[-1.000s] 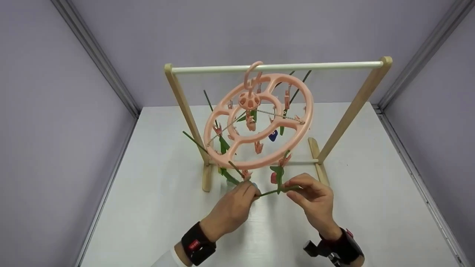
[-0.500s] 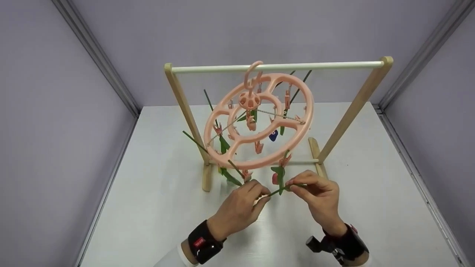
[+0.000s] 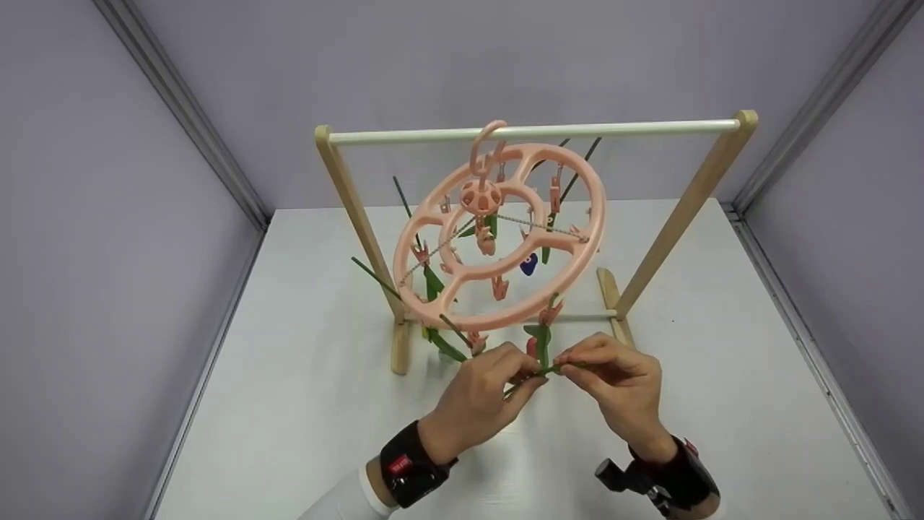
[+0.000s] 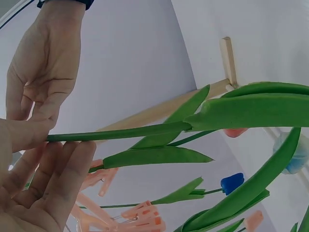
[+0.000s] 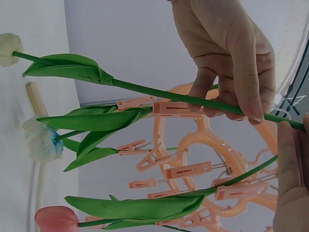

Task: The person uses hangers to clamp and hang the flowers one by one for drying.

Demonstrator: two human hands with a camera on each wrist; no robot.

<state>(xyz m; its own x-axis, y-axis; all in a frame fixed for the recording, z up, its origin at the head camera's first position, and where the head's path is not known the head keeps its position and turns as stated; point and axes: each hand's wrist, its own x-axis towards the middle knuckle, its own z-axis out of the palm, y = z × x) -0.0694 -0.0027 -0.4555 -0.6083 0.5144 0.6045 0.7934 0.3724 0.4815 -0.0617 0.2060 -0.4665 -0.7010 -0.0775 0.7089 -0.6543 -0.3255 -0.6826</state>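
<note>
Between both hands is an artificial tulip with a white head and a long green stem. My left hand pinches the stem between thumb and fingers, the leaf extending beyond it in the left wrist view. Close beside it, my right hand pinches the stem near its end. Just beyond the hands hangs a round pink clip hanger. Its clips hold several artificial tulips by their stems, heads down, among them a pink tulip, a blue-and-white tulip and a dark blue tulip.
A stand with wooden legs and a white top rod carries the hanger by its hook. Stems stick out around the ring. Some clips, such as a low front one, bear nothing. Pale walls enclose the white table.
My left hand has moved right along the stem, closer to my right hand. The right hand shifted slightly right, then stayed put, pinching the stem end. The hanger has hardly moved.
</note>
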